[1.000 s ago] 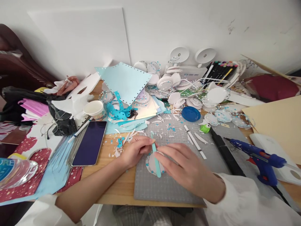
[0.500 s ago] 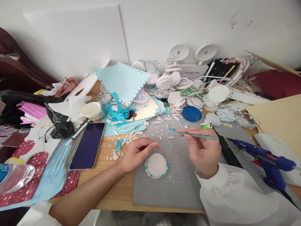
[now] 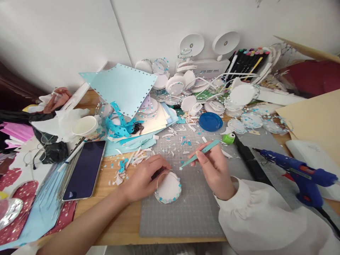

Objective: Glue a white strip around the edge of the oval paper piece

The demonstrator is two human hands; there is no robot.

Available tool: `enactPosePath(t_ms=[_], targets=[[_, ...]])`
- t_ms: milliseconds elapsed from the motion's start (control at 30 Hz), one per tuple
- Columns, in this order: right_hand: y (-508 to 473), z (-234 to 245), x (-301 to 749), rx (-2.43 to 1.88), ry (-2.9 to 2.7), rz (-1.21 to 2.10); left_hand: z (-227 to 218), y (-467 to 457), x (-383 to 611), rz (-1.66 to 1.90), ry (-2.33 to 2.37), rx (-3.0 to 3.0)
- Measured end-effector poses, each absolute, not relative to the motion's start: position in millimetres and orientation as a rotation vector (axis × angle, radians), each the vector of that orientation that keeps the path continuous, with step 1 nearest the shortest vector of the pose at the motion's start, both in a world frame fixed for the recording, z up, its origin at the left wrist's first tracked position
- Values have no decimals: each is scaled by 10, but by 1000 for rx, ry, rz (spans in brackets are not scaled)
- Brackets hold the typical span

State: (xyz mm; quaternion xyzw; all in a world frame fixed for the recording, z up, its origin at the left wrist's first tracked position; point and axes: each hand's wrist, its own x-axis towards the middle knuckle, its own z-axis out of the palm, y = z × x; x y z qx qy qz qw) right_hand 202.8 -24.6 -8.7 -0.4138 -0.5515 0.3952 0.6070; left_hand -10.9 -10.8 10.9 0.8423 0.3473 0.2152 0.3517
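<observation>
A round white disc (image 3: pixel 169 187) edged with small blue and white stars and a thin wire ring sits on the grey cutting mat (image 3: pixel 183 219). My left hand (image 3: pixel 148 177) grips its upper left rim, thumb in front and the fingertips partly hidden behind. To the right, my right hand (image 3: pixel 214 164) pinches teal tweezers (image 3: pixel 200 153) that slant down to the left. A tiny pale star (image 3: pixel 181 168) is at their tips, just above the disc's right edge. Loose blue stars (image 3: pixel 186 142) and white paper scraps (image 3: pixel 138 157) are scattered beyond both hands.
A blue lid (image 3: pixel 210 122), a green punch (image 3: pixel 228 138) and a blue glue gun (image 3: pixel 294 170) lie at right. On the left are a phone (image 3: pixel 84 170) and a paper cup (image 3: pixel 85 126). White star-trimmed discs (image 3: pixel 175 86) crowd the back before a twin-headed lamp (image 3: pixel 192 44).
My right hand has brought the tweezers down and toward the disc, away from the loose stars, with a star at the tips. My left hand has closed on the disc's rim. The view has shifted.
</observation>
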Motion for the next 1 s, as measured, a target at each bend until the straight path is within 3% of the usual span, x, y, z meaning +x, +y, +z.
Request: enactPosePath(t_ms=[433,1000], targets=[[-319,-36,1964,-1015,-1282,1098,63,-143,-117,574,883,2277],[-297,-60,1954,-1014,-1311,1094,52,-140,-125,579,869,2302]])
